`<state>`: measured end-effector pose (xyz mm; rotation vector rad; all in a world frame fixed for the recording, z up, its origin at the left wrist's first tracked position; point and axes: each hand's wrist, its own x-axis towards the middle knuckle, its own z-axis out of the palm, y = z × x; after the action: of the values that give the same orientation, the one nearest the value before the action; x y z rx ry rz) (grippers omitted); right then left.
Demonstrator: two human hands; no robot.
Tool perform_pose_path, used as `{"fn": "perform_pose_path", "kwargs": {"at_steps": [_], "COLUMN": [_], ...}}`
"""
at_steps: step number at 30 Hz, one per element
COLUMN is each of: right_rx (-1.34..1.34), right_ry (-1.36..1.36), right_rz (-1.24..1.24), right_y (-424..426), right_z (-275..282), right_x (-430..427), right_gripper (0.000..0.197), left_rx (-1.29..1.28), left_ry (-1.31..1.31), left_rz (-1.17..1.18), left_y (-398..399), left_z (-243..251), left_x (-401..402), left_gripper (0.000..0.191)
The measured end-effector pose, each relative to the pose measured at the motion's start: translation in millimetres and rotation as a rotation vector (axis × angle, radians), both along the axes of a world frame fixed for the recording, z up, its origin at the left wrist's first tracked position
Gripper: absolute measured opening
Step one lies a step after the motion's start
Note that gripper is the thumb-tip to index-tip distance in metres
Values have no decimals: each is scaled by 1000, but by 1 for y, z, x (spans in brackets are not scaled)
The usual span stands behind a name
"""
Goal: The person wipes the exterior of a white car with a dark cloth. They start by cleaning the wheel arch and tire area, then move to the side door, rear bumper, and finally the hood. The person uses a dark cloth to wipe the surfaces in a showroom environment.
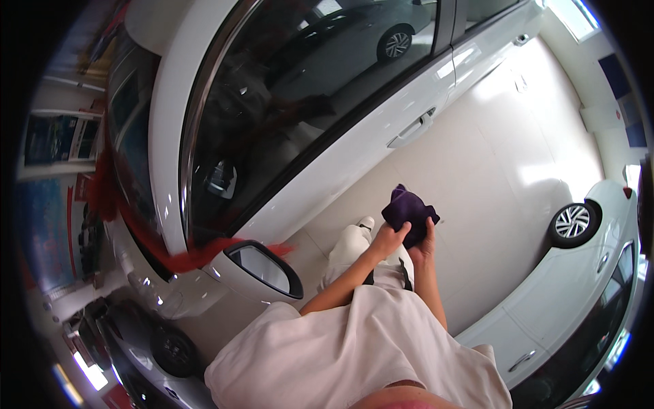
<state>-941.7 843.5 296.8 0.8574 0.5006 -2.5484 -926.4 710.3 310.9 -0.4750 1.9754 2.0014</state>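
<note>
A dark purple cloth (409, 212), bunched or folded, is held between both my hands in front of my body. My left hand (391, 240) grips its near left edge, the thumb lying on top. On the cloth's right side, my right hand (425, 240) holds it with the fingers upright along the edge. Beyond the hands to the left stands a white car, with its front door (327, 179), dark side window (306, 102) and door handle (413, 129). Neither hand touches the car.
The car's side mirror (265, 271) juts out at my left, with red ribbon (204, 255) behind it. A second white car (531, 307) stands on the right, and a dark wheel (173, 350) of another car shows at lower left. Pale tiled floor (485, 168) lies between the white cars.
</note>
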Motion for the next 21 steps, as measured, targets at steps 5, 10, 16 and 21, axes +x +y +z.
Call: {"fn": "perform_pose_path", "kwargs": {"at_steps": [5, 10, 16, 21], "right_rx": [-154, -33, -51, -85], "right_ry": [27, 341, 450, 442], "right_rz": [209, 533, 759, 956], "right_y": [2, 21, 35, 24], "right_z": [5, 22, 85, 122], "right_x": [-36, -83, -112, -95], "right_gripper": [51, 53, 50, 62], "left_rx": [84, 9, 1004, 1199], "left_ry": [-49, -73, 165, 273], "left_rz": [225, 397, 562, 560], "left_y": [-11, -14, 10, 14], "left_z": [-23, -20, 63, 94], "left_x": [-19, -18, -6, 5], "left_gripper": [35, 25, 46, 75]}}
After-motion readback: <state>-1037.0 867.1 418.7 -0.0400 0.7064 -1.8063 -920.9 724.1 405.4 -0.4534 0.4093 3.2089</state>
